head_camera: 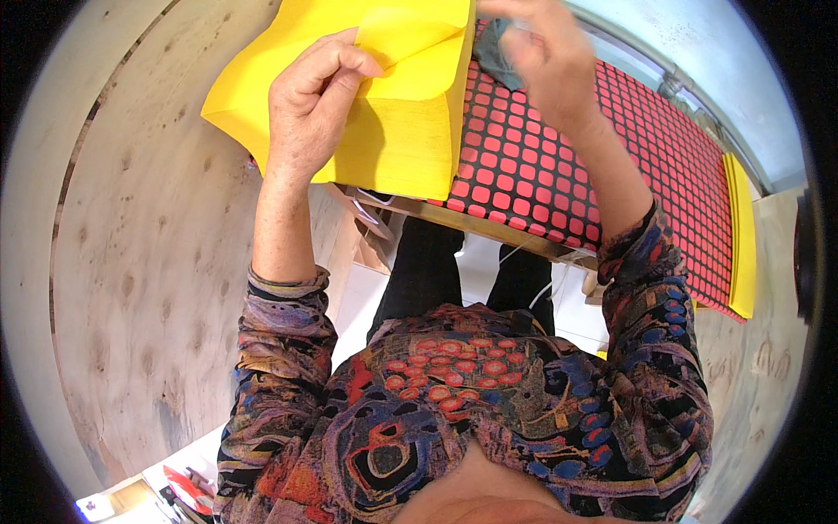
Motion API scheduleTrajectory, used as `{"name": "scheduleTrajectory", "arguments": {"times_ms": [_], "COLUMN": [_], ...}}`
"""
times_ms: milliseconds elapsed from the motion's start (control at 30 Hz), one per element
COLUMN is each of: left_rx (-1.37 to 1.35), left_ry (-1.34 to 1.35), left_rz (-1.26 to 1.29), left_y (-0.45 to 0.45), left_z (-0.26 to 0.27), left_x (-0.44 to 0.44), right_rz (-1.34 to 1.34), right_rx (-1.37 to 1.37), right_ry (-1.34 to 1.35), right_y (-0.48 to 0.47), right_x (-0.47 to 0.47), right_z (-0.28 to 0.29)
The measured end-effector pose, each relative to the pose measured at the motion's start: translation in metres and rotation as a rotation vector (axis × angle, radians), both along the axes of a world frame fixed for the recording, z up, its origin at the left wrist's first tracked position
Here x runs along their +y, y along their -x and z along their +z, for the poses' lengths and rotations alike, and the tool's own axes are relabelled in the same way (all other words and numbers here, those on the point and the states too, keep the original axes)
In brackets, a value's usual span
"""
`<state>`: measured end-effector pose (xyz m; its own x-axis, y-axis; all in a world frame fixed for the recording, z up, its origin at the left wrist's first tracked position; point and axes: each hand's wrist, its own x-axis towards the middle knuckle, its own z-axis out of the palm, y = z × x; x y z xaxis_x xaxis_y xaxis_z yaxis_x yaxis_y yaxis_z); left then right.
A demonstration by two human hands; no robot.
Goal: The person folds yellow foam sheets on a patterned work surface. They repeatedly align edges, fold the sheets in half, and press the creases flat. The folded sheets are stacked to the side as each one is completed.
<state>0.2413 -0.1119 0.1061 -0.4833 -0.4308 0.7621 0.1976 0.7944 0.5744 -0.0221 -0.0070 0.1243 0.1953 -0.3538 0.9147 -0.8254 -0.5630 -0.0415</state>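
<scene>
A thick stack of yellow sheets (402,144), paper or thin cloth, lies at the near left part of the table. My left hand (314,108) pinches the lifted near edge of a top sheet (409,33) between thumb and index finger, so that the sheet folds up from the pile. Over the stack's right side hovers my right hand (550,65), blurred, its index finger stretched toward the stack and apart from the thumb. Nothing shows in it. Whether its fingertip touches the stack is not clear. Just behind that hand, a dark teal cloth (494,56) lies crumpled.
A red-and-black patterned cover (517,164) spreads over the wooden-edged table (484,226). More folded yellow sheets (740,236) lie along its right end. A pipe (677,75) runs by the pale wall. Plywood (157,216) stands at the left. White cord (540,295) hangs under the table.
</scene>
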Motion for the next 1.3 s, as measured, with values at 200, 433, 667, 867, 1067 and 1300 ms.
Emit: {"name": "scheduleTrajectory", "arguments": {"times_ms": [200, 433, 667, 867, 1067, 1300], "left_rx": [-0.123, -0.168, -0.183, -0.225, -0.233, -0.144], "left_ry": [0.05, 0.062, 0.064, 0.009, 0.007, -0.058], "left_rz": [-0.022, 0.028, -0.039, -0.028, -0.028, -0.025], "left_y": [-0.004, -0.004, -0.006, -0.008, -0.011, -0.005], "left_z": [0.005, 0.01, 0.012, 0.014, 0.016, 0.008], "left_x": [0.006, 0.01, 0.006, 0.006, 0.01, 0.005], "right_rz": [-0.426, -0.57, -0.08, 0.178, 0.12, 0.138], "right_rx": [-0.031, 0.456, 0.031, 0.253, 0.355, 0.258], "right_ry": [-0.531, -0.754, -0.184, -0.045, -0.117, -0.079], "right_y": [0.081, 0.102, 0.048, -0.009, -0.018, -0.019], "right_x": [-0.033, -0.049, -0.029, 0.004, 0.009, 0.007], "right_z": [-0.043, -0.106, -0.043, -0.008, -0.005, -0.012]}}
